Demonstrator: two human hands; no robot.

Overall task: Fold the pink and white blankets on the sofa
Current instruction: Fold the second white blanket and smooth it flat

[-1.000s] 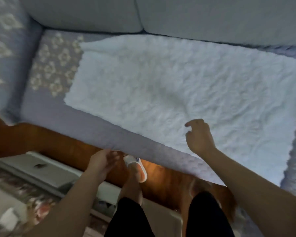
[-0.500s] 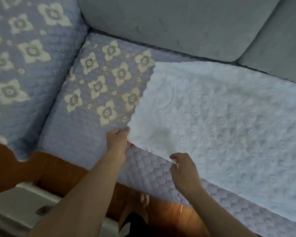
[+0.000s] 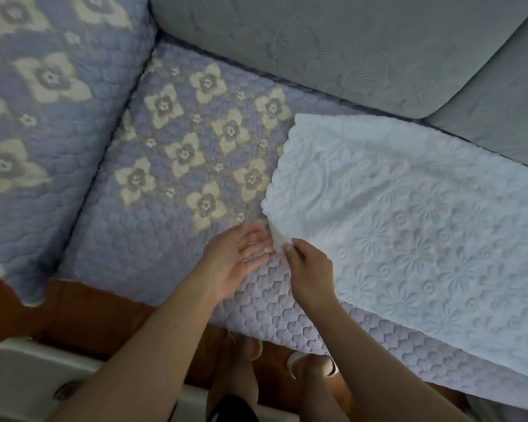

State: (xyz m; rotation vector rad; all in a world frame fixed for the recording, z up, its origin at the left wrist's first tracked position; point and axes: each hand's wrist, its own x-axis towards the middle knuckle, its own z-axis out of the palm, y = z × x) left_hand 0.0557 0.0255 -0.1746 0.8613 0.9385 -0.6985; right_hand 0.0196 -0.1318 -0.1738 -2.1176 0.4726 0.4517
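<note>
bare seat cover (image 3: 165, 239) leftward, back cushion (image 3: 317, 50) behind

White blanket (image 3: 424, 233) w/ embossed flowers; lilac seat cover (image 3: 171, 166) w/ cream blooms; back cushions (image 3: 317, 44) grey-ish, maybe leaf-embossed.

A home living room: quilted floral sofa cover (image 3: 177, 153), grey back cushions (image 3: 333, 47), wooden floor (image 3: 83, 318).

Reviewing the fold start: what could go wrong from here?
The right hand only pinches the white blanket at its near left corner, so it may slip when lifted. The left hand lies open beside that corner, gripping nothing. The rest lies spread over the sofa seat and could drag unevenly.
</note>
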